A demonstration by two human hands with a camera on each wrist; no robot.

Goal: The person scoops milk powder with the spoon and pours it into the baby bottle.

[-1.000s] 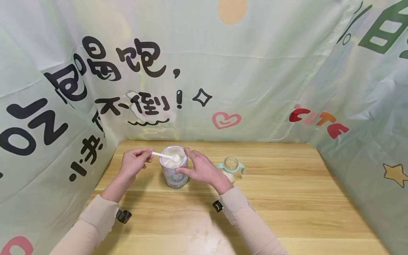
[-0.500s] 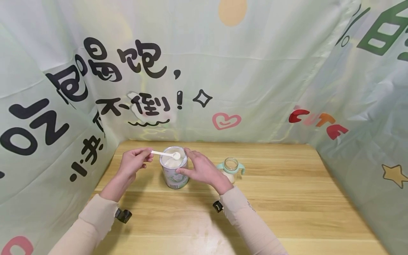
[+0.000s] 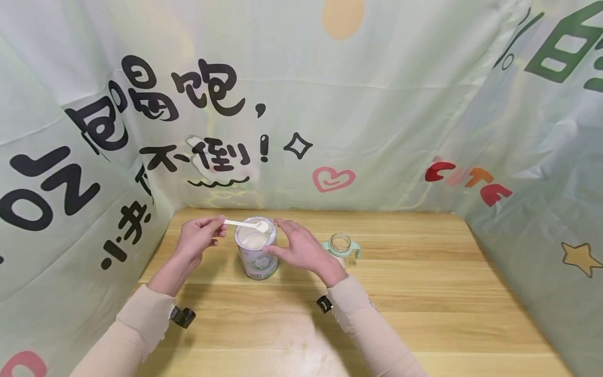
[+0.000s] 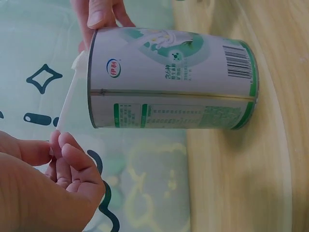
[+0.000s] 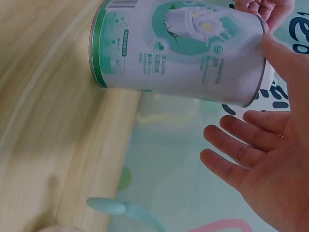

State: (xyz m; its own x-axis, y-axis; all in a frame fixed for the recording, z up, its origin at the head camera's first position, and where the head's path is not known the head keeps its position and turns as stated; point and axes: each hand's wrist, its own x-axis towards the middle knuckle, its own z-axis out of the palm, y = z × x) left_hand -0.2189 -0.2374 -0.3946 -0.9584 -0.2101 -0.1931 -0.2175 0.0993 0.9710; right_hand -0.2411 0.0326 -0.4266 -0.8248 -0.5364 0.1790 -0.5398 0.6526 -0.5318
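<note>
My left hand (image 3: 198, 240) pinches the handle end of a white measuring scoop (image 3: 261, 226) between thumb and fingertips. The scoop's bowl, heaped with pale powder, is above the mouth of a milk powder can (image 3: 258, 264). Upright on the table, the lidless can holds pale powder. Beside its right side is my right hand (image 3: 305, 247); in the right wrist view the fingers (image 5: 231, 166) are extended and apart from the can, while the thumb lies at the rim. Past my right wrist stands a baby bottle (image 3: 341, 242) with mint-green handles, uncapped, its lower part partly hidden.
The wooden table (image 3: 424, 314) is enclosed by printed fabric (image 3: 377, 131) at the back and both sides. Black wrist cameras (image 3: 182, 317) sit by both sleeves. The bottle's handle (image 5: 108, 205) shows low in the right wrist view.
The scoop has risen slightly and shifted right over the can. My right hand's fingers have loosened from the can and moved a little to the right. The can and bottle stay in place.
</note>
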